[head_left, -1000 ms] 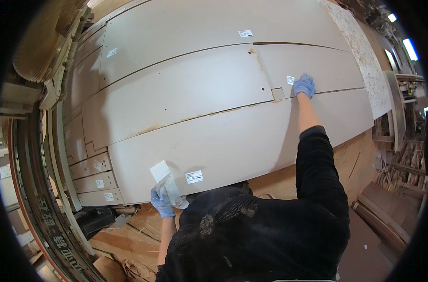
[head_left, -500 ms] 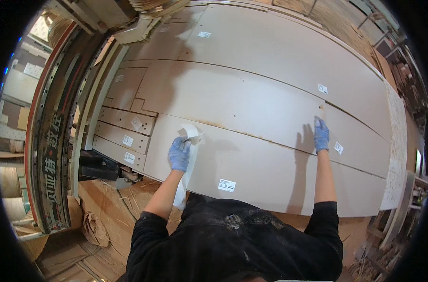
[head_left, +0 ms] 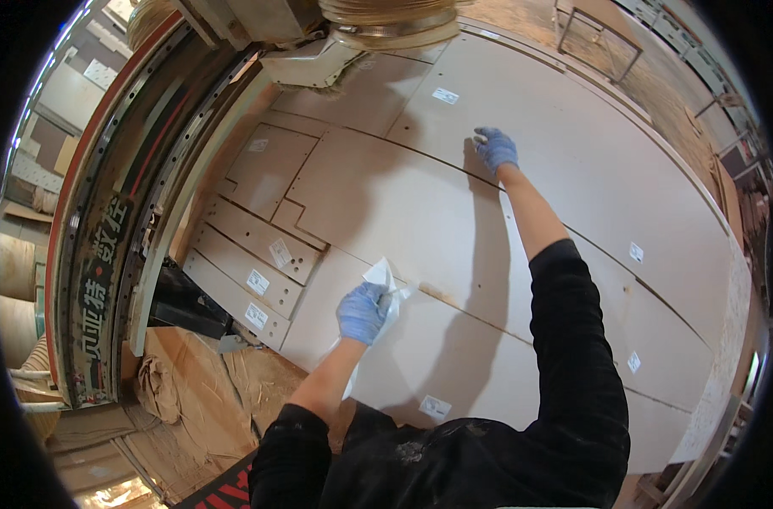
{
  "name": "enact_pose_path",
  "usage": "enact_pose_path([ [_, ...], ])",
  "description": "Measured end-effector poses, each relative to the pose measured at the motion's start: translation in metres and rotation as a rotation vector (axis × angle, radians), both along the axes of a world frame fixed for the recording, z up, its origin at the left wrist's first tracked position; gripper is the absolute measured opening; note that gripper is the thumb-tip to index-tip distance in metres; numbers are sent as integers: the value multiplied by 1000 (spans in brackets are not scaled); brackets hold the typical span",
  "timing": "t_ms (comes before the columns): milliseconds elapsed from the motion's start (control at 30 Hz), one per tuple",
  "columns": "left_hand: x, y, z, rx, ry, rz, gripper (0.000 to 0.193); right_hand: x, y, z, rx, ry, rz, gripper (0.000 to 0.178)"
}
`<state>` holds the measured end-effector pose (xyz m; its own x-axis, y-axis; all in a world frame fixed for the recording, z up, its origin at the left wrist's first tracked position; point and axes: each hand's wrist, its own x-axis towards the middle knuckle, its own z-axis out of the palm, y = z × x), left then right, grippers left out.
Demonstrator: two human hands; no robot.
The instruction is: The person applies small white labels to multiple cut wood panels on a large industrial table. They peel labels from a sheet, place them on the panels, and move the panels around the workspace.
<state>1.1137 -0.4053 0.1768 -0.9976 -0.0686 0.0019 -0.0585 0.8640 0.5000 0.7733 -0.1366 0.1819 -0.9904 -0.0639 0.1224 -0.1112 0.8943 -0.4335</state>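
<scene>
My left hand [head_left: 362, 313], in a blue glove, is closed around a crumpled strip of white label paper [head_left: 390, 316]. One end of the strip sticks up past the fingers, and the rest hangs down beside the wrist. It is over the nearest large beige panel [head_left: 488, 373]. My right hand [head_left: 495, 151], also gloved in blue, reaches far out over the back panel [head_left: 565, 144]. Its fingers are loosely bent and a little apart, with nothing visible in them. Small white labels lie on several panels, one of them on the near panel [head_left: 435, 407].
A machine gantry [head_left: 106, 280] with a long dark rail stands at the left. A ribbed hose [head_left: 391, 21] and a brush skirt [head_left: 314, 72] hang at the top. Narrow drilled panels [head_left: 242, 280] lie beside the gantry. Brown wrapping [head_left: 191, 399] is below the bed's near edge.
My right hand has moved from the middle panel leftward and farther out, over the back panel. My left hand still holds the paper strip. The whole view has shifted and turned.
</scene>
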Motion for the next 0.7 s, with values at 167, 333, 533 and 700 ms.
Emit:
enact_pose_path([
  [167,-5,-4,0,5,-47,-34,16,-98,-34,-9,239,-41,53,26],
  [333,-9,-8,-2,48,54,-68,12,-145,-53,-5,457,-99,162,24],
  [533,-12,-9,-4,98,82,-105,14,-178,-56,6,723,-81,522,16],
  [700,-15,-10,-5,98,117,-121,17,-176,-55,-7,769,106,543,15],
])
